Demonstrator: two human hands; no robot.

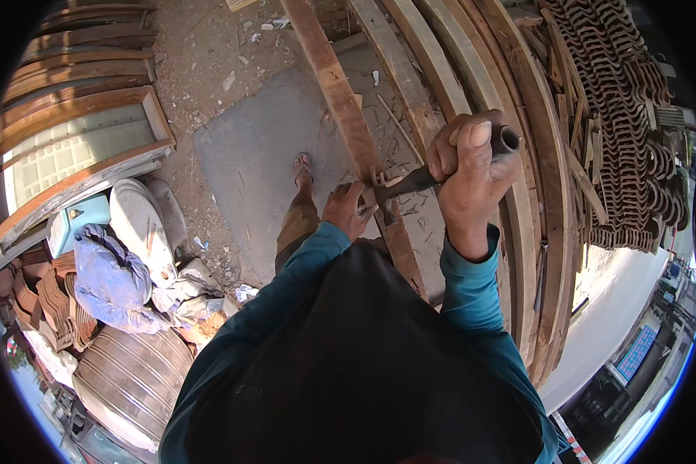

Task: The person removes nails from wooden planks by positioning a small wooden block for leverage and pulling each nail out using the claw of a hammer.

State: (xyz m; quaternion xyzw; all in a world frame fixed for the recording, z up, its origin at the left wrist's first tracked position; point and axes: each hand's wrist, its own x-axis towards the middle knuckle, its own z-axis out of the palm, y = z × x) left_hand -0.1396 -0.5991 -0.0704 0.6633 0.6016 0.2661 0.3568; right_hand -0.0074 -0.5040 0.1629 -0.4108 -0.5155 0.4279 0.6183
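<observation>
Dark tube partly invisible behind right hand

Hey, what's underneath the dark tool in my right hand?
A brown wooden beam runs beneath the left end of the dark tool. The patch directly below is covered, and your right hand hides more.

Rough wooden beam, metal pipe
</observation>
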